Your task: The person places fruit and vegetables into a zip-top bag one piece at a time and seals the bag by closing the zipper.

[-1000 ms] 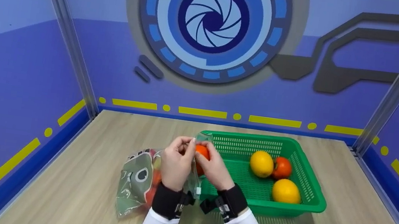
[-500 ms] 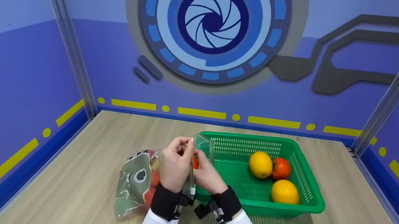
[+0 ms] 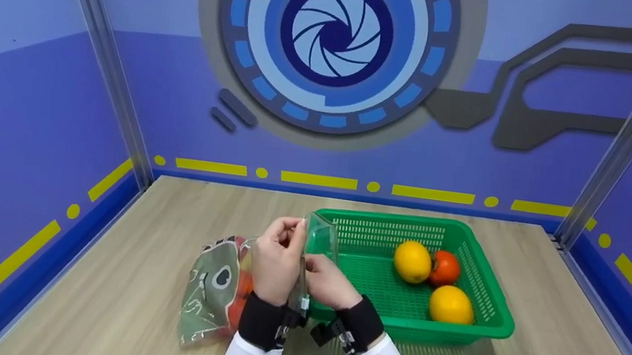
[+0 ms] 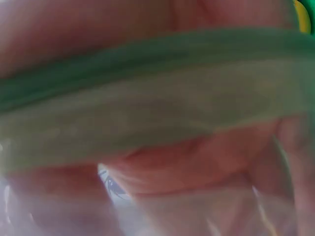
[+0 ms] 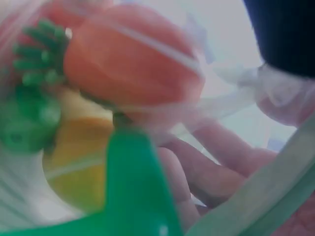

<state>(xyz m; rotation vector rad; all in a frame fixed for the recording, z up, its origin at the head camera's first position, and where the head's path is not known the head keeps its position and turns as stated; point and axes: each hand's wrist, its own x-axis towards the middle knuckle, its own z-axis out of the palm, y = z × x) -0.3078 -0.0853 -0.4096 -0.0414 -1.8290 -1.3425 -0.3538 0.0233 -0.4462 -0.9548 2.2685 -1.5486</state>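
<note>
With 12 o'clock at the bench's (image 3: pixel 111 297) far edge, the person's left hand (image 3: pixel 278 261) has its fingers (image 3: pixel 290 223) pinching the edge of a clear printed bag (image 3: pixel 208 294), whose filled part lies toward 8 o'clock. The right hand (image 3: pixel 330 281) is at the bag's mouth, fingertips hidden from the head view; the blurred right wrist view puts them beside a large orange-red fruit (image 5: pixel 133 59), and I can't tell whether they grip it. At 3 o'clock sits a green basket (image 3: pixel 381 284) holding a yellow fruit (image 3: pixel 412 262), a red fruit (image 3: pixel 446 268) at its 3 o'clock and another yellow fruit (image 3: pixel 452 305) at its 4 o'clock.
</note>
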